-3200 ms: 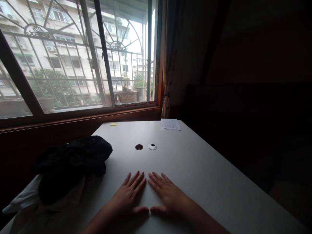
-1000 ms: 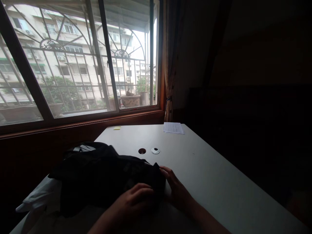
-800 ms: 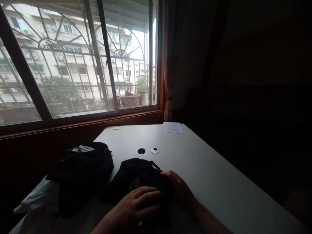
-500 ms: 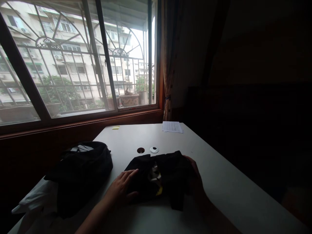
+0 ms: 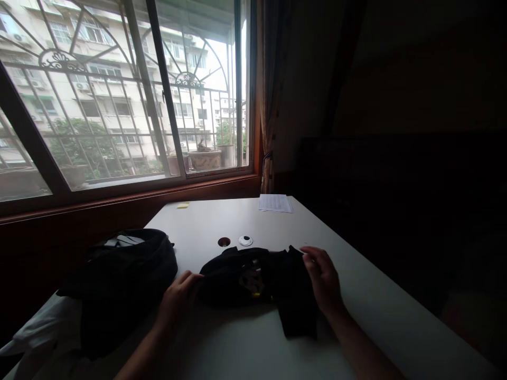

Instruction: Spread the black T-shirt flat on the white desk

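A black T-shirt point(image 5: 295, 295) with a pale and yellow print lies crumpled on the white table in front of me. One short sleeve hangs toward me at its lower right. At the shirt's left end, my left hand point(image 5: 178, 295) is closed, pinching the edge of the cloth between thumb and fingers. Over at the upper right corner, my right hand point(image 5: 325, 279) has its fingers bent and closed on the fabric's edge. Shadow hides the folds of the dark cloth.
A heap of dark clothes point(image 5: 127, 279) lies to the left, with white cloth point(image 5: 37, 322) beneath. Past the shirt are a round table hole point(image 5: 224, 241) and a white cap point(image 5: 245, 240). Papers point(image 5: 276, 203) and a yellow note point(image 5: 182, 205) lie near the far edge.
My left hand has gone from resting spread on the shirt to pinching its left edge. My right hand has come round into view at the right corner. The shirt lies flatter and wider.
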`<state>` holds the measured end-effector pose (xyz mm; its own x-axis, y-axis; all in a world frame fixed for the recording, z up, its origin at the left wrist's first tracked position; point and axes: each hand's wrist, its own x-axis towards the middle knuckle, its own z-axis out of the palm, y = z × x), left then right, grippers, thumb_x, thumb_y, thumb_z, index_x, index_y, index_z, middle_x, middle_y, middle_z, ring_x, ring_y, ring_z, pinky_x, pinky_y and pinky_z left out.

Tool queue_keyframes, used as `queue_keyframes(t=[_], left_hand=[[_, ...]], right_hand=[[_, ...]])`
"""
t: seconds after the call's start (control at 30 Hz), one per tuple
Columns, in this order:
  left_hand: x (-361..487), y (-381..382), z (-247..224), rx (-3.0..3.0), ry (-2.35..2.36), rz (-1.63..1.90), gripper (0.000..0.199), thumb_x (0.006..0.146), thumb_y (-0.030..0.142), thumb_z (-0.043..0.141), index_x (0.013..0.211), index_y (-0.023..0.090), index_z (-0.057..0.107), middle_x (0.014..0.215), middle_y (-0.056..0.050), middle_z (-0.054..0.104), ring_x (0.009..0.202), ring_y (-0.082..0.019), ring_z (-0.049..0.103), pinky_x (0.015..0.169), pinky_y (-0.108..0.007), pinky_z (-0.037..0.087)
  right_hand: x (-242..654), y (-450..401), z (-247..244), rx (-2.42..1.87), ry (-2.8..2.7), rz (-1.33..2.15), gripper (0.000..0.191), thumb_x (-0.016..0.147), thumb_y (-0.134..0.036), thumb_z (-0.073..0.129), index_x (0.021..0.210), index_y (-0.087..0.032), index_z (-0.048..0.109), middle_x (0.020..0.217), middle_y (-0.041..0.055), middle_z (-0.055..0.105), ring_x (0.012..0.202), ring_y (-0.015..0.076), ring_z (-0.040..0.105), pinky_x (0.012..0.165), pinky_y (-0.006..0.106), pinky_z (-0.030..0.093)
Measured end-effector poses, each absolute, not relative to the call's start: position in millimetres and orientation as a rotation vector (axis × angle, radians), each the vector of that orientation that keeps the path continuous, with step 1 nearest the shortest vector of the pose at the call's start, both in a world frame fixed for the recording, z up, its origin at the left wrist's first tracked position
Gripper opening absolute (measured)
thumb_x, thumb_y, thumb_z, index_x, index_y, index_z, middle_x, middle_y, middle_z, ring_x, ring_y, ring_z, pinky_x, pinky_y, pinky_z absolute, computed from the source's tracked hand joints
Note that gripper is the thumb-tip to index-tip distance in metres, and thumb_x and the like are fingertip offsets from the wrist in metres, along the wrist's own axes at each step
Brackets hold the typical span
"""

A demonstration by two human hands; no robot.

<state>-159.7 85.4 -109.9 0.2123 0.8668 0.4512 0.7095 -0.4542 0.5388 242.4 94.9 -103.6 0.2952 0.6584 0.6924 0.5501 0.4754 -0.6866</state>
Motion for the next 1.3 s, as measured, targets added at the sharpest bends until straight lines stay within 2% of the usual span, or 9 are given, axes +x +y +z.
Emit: queue_keyframes(t=[0.1,0.23,0.33,0.4,0.5,0.63,0.9,1.13,1.3], left_hand=[[-171.0,82.8,-96.7,2.126,1.589,1.258,0.030,0.100,0.040,0.045,0.104,0.025,0.070,0.098,-0.005,0.066,0.081,-0.022,0.066,0.066,-0.030,0.053],[-190.4,87.8,-93.1,2.090,1.795,1.562,0.028,0.098,0.039,0.048,0.107,0.023,0.069,0.104,-0.007,0.063,0.091,-0.026,0.065,0.075,-0.039,0.056],[-193.2,91.8,-96.6,2.307,1.859,1.654,0.024,0.098,0.033,0.050,0.107,0.023,0.069,0.111,-0.008,0.063,0.102,-0.030,0.060,0.087,-0.046,0.054],[-186.5,90.8,-97.1,2.478,1.788,1.644,0.022,0.098,0.028,0.050,0.110,0.025,0.069,0.114,-0.008,0.064,0.109,-0.031,0.058,0.093,-0.049,0.052],[-169.9,85.2,-96.9,2.662,1.540,1.521,0.022,0.100,0.020,0.051,0.111,0.027,0.069,0.116,-0.006,0.065,0.118,-0.028,0.056,0.102,-0.048,0.050],[-152.7,81.7,-107.4,2.766,1.266,1.104,0.026,0.102,0.018,0.050,0.118,0.028,0.067,0.118,-0.006,0.065,0.110,-0.023,0.060,0.089,-0.034,0.056],[-154.8,93.0,-134.9,2.773,1.231,0.701,0.046,0.092,0.018,0.064,0.135,0.034,0.060,0.129,-0.005,0.063,0.117,-0.027,0.059,0.096,-0.041,0.057],[-154.6,92.1,-136.6,2.738,1.229,0.646,0.048,0.093,0.013,0.060,0.137,0.033,0.058,0.134,-0.005,0.060,0.122,-0.027,0.055,0.100,-0.044,0.055],[-153.2,91.2,-135.8,2.717,1.249,0.626,0.043,0.096,0.016,0.057,0.137,0.031,0.059,0.136,-0.007,0.060,0.125,-0.028,0.055,0.102,-0.047,0.054]], right_hand=[[227.3,87.6,-102.7,-1.136,-1.810,0.143,0.024,0.091,-0.041,0.066,0.113,-0.030,0.071,0.121,0.0060,0.065,0.121,0.0290,0.056,0.107,0.048,0.046],[213.8,83.0,-110.2,-1.235,-2.159,0.290,0.055,0.077,-0.039,0.081,0.129,-0.037,0.064,0.144,0.0041,0.052,0.136,0.0336,0.043,0.109,0.053,0.045],[211.8,83.2,-114.4,-1.335,-2.151,0.332,0.057,0.075,-0.022,0.076,0.129,-0.035,0.062,0.146,0.0038,0.049,0.134,0.0315,0.045,0.105,0.050,0.049],[213.6,85.6,-115.2,-1.347,-2.097,0.301,0.048,0.072,-0.009,0.066,0.115,-0.030,0.067,0.133,0.0050,0.056,0.124,0.0280,0.053,0.102,0.045,0.051],[219.0,91.6,-114.7,-1.298,-1.983,0.295,0.032,0.071,-0.006,0.056,0.094,-0.025,0.067,0.109,0.0041,0.063,0.105,0.0232,0.063,0.093,0.039,0.054],[232.8,101.7,-115.9,-1.303,-1.599,0.343,0.013,0.080,-0.022,0.057,0.088,-0.023,0.066,0.093,0.0029,0.068,0.088,0.0237,0.066,0.082,0.039,0.055],[279.7,121.8,-134.7,-1.369,-0.811,0.374,0.034,0.075,-0.029,0.055,0.105,-0.022,0.070,0.095,0.0043,0.072,0.082,0.0244,0.067,0.069,0.035,0.053],[265.6,113.2,-120.9,-1.351,-0.978,0.083,0.029,0.087,-0.039,0.055,0.103,-0.021,0.070,0.113,0.0085,0.068,0.110,0.0283,0.062,0.099,0.045,0.047],[235.7,93.5,-104.2,-1.220,-1.382,-0.052,0.020,0.094,-0.037,0.054,0.097,-0.026,0.070,0.108,0.0067,0.070,0.112,0.0277,0.062,0.105,0.048,0.046]])
